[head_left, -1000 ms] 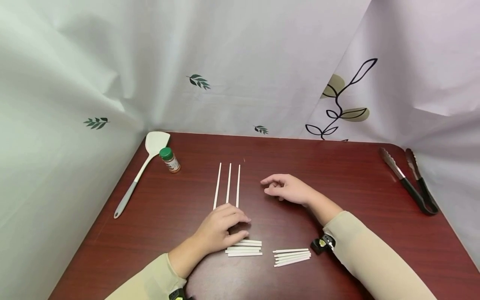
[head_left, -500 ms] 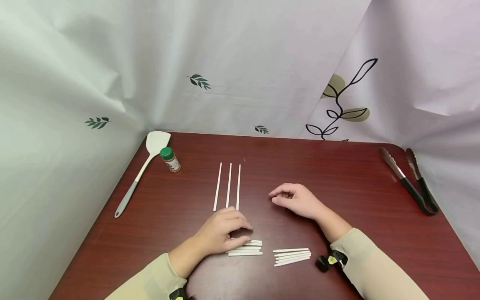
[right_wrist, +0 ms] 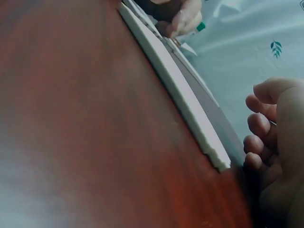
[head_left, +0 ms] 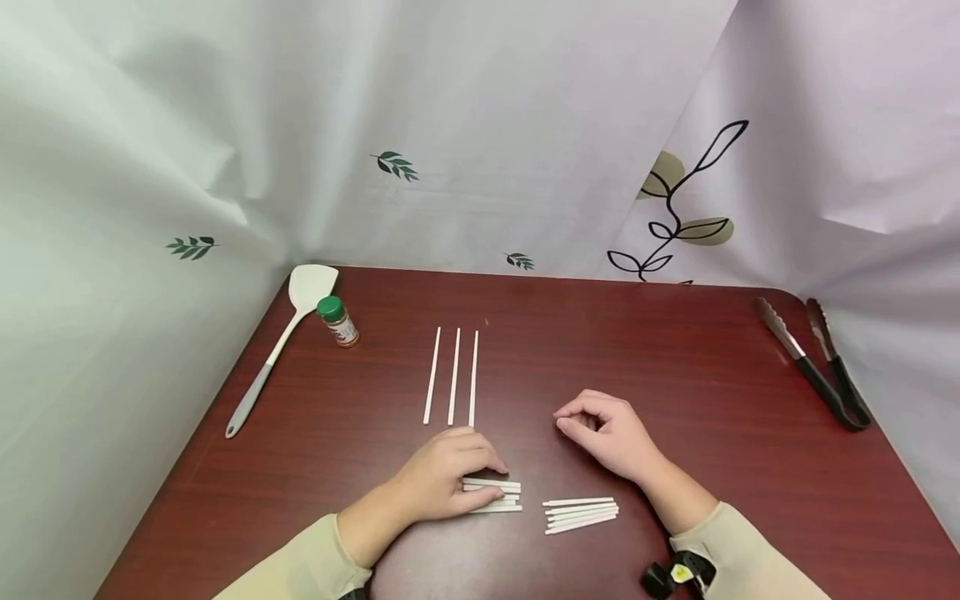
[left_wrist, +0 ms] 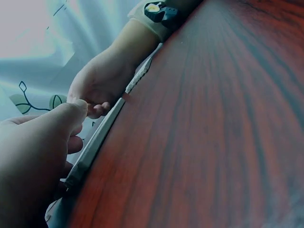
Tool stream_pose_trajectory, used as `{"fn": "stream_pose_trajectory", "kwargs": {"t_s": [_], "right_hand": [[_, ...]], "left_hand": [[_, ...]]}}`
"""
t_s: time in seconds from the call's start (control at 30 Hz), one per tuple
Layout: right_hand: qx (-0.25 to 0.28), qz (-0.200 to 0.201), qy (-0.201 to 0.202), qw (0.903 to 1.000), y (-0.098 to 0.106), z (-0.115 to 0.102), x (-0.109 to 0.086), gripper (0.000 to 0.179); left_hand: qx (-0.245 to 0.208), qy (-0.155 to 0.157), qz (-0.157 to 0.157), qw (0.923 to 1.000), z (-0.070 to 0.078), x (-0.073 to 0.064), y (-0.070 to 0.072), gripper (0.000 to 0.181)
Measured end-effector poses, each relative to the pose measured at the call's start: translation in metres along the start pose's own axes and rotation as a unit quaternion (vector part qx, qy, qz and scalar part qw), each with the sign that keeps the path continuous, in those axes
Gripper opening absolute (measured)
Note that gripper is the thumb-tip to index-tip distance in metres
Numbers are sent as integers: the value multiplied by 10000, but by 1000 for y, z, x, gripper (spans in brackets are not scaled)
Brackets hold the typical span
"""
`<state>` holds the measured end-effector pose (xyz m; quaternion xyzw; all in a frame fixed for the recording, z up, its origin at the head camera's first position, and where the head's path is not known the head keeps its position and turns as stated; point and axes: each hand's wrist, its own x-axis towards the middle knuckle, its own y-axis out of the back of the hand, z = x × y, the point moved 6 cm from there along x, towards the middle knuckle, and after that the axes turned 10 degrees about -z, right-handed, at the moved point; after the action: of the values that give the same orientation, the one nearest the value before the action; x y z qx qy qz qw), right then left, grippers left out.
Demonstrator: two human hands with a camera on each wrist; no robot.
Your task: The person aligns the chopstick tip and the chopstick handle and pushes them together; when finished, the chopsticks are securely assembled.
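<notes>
My left hand (head_left: 450,473) rests over the left end of a pile of short white sticks (head_left: 512,509), its thumb lying across them and its fingers loosely bent. The hand hides part of that pile. To the right lies a second pile of short white sticks (head_left: 577,502), with narrower left ends. Beyond it my right hand (head_left: 603,429) hovers close over the table, fingers loosely curled with nothing between them. In the right wrist view its fingers (right_wrist: 258,124) stand beside the stick pile (right_wrist: 183,97). Three long white sticks (head_left: 454,375) lie side by side past my left hand.
A white spatula (head_left: 258,392) with a grey handle lies along the table's left side, beside a green-capped spice jar (head_left: 341,325). Black-handled metal tongs (head_left: 825,387) lie at the right edge. A patterned white curtain (head_left: 480,133) encloses the dark red table (head_left: 637,333).
My right hand has drawn back toward me and a little to the right, nearer the right pile. My left hand has slid slightly toward me, farther over the left pile. The sticks lie as before.
</notes>
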<state>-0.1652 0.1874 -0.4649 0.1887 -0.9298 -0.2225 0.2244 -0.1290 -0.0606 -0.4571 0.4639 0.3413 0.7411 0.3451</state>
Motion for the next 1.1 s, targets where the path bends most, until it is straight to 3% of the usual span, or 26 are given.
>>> {"fn": "stream_pose_trajectory", "kwargs": {"t_s": [0.33,0.67,0.87,1.1], "right_hand": [[-456,-111,643,9968,-8,-20,-23,23],[-936,-136,1513,9839,-16,-33,-44,29],[-1073,-417,1559,9810,-21,-38,-47,30],[-1366,-685,1140,9817,-23,-34,-50,27]], "left_hand": [[101,207,-275,9994,0,-3,-4,27],[214,220,-344,9989,1,-1,-5,20],[215,191,-326,9991,0,-2,-3,19],[237,148,-323,9991,2,-2,-5,18]]}}
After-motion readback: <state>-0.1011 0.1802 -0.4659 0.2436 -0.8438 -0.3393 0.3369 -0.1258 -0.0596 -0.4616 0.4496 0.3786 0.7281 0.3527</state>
